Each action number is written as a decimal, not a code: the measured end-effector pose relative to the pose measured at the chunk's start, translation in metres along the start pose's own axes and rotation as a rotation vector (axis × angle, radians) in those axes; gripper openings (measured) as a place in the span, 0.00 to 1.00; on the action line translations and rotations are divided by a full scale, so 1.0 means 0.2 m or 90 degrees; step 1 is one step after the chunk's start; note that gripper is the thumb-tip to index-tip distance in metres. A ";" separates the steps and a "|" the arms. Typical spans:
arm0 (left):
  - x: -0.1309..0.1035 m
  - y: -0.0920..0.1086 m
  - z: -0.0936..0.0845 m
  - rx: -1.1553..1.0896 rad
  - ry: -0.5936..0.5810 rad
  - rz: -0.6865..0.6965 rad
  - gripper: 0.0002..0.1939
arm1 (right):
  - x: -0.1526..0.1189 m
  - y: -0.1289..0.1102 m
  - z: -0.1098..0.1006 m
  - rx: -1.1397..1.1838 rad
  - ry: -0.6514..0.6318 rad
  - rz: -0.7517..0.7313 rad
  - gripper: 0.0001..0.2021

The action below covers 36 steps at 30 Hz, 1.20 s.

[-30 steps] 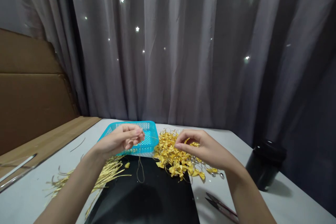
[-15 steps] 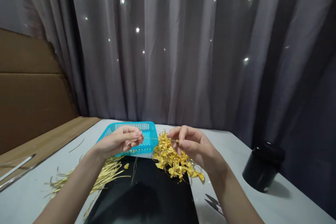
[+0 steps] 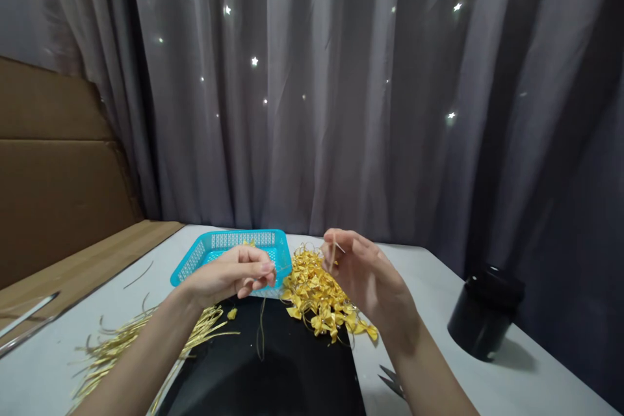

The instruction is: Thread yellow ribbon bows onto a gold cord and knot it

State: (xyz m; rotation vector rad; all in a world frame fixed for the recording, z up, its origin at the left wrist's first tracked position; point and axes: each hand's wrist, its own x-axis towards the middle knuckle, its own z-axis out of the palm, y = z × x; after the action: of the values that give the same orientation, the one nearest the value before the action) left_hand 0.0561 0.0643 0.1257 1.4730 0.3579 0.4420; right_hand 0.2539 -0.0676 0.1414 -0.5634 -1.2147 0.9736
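My left hand (image 3: 234,276) is closed in a pinch in front of the blue basket (image 3: 188,263). Between its thumb and finger is a thin gold cord (image 3: 261,331), which hangs in a narrow loop over the black mat (image 3: 273,377). Beside the heap of yellow ribbon bows (image 3: 316,296), my right hand (image 3: 368,273) is raised with its fingers curved. Motion smears those fingertips, and a pale sliver shows at them; whether they grip anything is unclear. A small yellow piece (image 3: 232,314) lies on the mat's far left part.
A bundle of gold cords (image 3: 127,341) lies left of the mat, partly behind my left forearm. Scissors (image 3: 391,381) rest by my right forearm. A black lidded jar (image 3: 487,312) stands at the right. Cardboard (image 3: 58,188) borders the left side, and a grey curtain (image 3: 312,110) hangs behind.
My left hand has shifted slightly right, with the cord loop hanging lower. The right hand's fingers have lifted and turned; the strand stretched between both hands no longer shows clearly.
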 end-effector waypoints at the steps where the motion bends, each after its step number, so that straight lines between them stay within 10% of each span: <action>1: 0.00 -0.01 0.00 -0.001 -0.004 -0.004 0.19 | 0.00 -0.01 0.00 -0.014 0.018 -0.007 0.09; 21: 0.03 -0.04 0.14 0.017 -0.065 -0.029 0.18 | 0.04 -0.05 0.02 0.106 0.233 -0.120 0.10; 36: 0.04 -0.06 0.12 0.045 -0.066 -0.046 0.18 | 0.03 -0.05 0.04 0.173 0.250 -0.122 0.12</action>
State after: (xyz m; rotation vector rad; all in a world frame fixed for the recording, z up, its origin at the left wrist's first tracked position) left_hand 0.0761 0.0472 0.1161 1.5405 0.3465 0.2968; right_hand 0.2486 -0.0686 0.1545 -0.3911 -0.7564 0.8024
